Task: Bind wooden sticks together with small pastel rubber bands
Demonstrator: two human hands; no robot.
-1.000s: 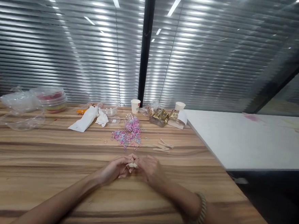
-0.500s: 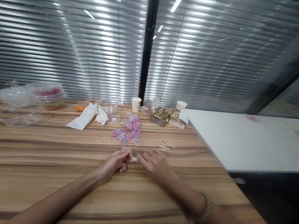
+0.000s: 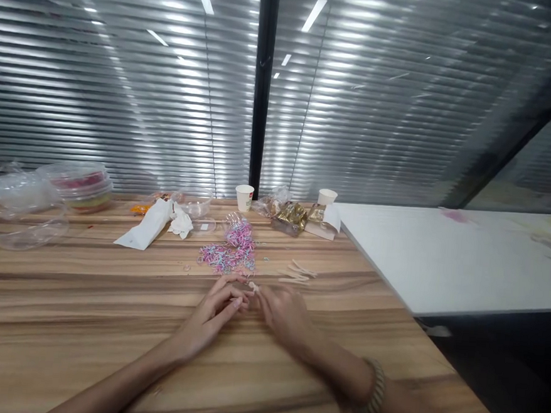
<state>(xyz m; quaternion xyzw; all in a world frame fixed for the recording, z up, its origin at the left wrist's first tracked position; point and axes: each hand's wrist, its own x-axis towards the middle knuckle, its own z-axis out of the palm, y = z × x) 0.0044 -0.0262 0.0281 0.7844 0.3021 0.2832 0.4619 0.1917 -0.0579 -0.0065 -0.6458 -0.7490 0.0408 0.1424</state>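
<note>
Left hand point(image 3: 215, 308): spreads fingers loosely, just beside pale piece point(image 3: 253, 287)
Right hand point(image 3: 287, 315): pinches pale piece at fingertips
Pale piece: sits between both hands, near colored loops point(image 3: 226, 258)
Pale strips point(image 3: 295, 281): lie beyond right hand

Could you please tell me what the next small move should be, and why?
I'd suggest the left hand gently close its fingers around the near side of the small pale piece. That piece sits at the fingertips of the right hand, while the left fingers look loosely parted beside it; a second grip would probably steady it.
</note>
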